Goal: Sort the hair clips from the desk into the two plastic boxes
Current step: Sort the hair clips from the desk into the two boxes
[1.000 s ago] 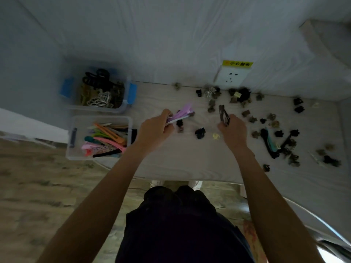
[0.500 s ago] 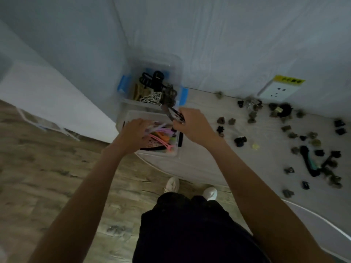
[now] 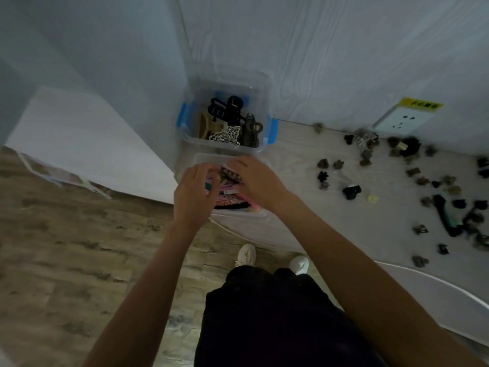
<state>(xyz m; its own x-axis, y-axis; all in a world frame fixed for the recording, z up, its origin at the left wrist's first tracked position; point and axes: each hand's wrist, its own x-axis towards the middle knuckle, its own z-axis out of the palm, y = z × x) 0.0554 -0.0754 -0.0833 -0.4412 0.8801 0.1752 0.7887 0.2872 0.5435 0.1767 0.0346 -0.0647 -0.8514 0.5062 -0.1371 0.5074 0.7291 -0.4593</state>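
Two clear plastic boxes stand at the desk's left end. The near box (image 3: pixel 239 214) holds several long flat clips in pink, black and teal. My left hand (image 3: pixel 194 193) and my right hand (image 3: pixel 255 178) are both down inside it, close together. A dark patterned hair clip (image 3: pixel 229 172) sits under my right fingertips, which pinch it. My left fingers curl over the clips; what they hold is hidden. The far box (image 3: pixel 260 149), with blue latches, holds big claw clips (image 3: pixel 227 109). Many small dark claw clips (image 3: pixel 350 192) lie scattered on the desk (image 3: pixel 304 207) to the right.
A long black and teal clip (image 3: pixel 447 219) lies among the small clips at the right. A wall socket (image 3: pixel 402 120) with a yellow label sits on the wall behind the desk. The wall corner rises just behind the far box. Wooden floor lies to the left, below the desk edge.
Both hands carried their clips from the middle of the desk leftward to the near box and sank into it. The purple clip no longer shows in my left hand.
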